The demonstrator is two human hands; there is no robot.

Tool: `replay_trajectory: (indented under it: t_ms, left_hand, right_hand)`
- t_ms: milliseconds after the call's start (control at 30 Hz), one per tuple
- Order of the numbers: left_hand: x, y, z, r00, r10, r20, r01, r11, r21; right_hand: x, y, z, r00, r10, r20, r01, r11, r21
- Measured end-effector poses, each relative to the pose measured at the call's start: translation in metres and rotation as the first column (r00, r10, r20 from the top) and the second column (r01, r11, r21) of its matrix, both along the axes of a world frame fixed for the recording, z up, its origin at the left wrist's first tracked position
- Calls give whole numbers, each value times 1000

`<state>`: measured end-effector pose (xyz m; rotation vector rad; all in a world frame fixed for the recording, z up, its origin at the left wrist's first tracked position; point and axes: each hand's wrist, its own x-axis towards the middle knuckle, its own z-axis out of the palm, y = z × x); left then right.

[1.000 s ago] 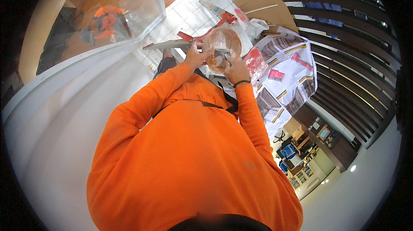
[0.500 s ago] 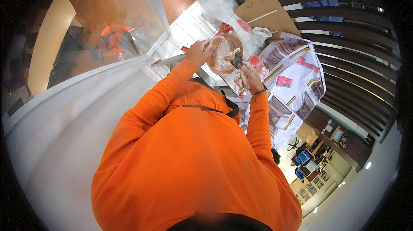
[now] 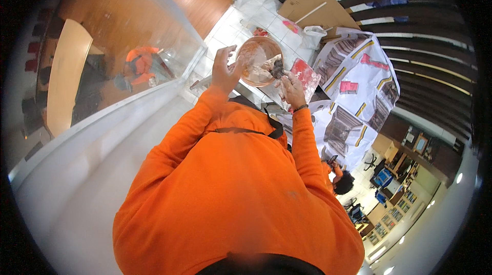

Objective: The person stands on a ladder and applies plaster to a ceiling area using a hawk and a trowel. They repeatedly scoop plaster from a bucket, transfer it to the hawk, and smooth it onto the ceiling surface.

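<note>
Orange cloth down both arms, reaching up from the lower edge toward a round, pinkish-orange translucent bucket [image 3: 261, 42] in front of the body. Inside the bucket, pale wet-looking paste [image 3: 260, 76], smeared up the walls. At the left rim, the left hand [image 3: 224, 71] – fingers bent and spread well apart from the thumb, nothing visible in the curl. Cannot tell whether touching the rim or just beside it. At the right side, the right hand [image 3: 292, 91], streaked with white, fingers closed around the handle of a scraper [image 3: 277, 68]. Dark blade over the bucket's right part, pale paste right beside it; a dark band around the wrist. Just right of the bucket, a red panel [image 3: 309, 71] dusted with white. Farther right, a large white printed sheet [image 3: 335, 113] with yellow bands and pink patches. Beyond, brown cardboard [image 3: 310, 6], a white plastic bag [image 3: 314, 31] and dark slats [image 3: 410, 13]. To the left, a glass panel [image 3: 169, 34] with an orange reflection; at lower right, another person [image 3: 342, 180], in orange – well apart from the bucket.
</note>
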<state>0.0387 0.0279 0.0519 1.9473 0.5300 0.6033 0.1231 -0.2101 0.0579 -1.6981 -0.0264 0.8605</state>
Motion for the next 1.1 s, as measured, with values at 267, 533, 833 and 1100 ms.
replay_trajectory:
  t_ms: [267, 533, 833, 1100]
  left_hand:
    - [-21, -60, 30, 264, -957, -119, 942, 282, -180]
    - [60, -182, -30, 187, -814, -550, 775, -221, 592]
    - [112, -204, 2, 121, -563, -817, 736, -502, 454]
    - [104, -202, 32, 144, -596, -790, 661, -536, 525]
  right_hand:
    - [17, -10, 4, 994, 70, 87, -73, 997, 31]
    - [39, -8, 51, 984, 123, 130, -136, 985, 101]
    - [45, -17, 85, 996, 19, 87, -41, 967, 251]
    - [60, -13, 106, 999, -10, -44, 25, 939, 343]
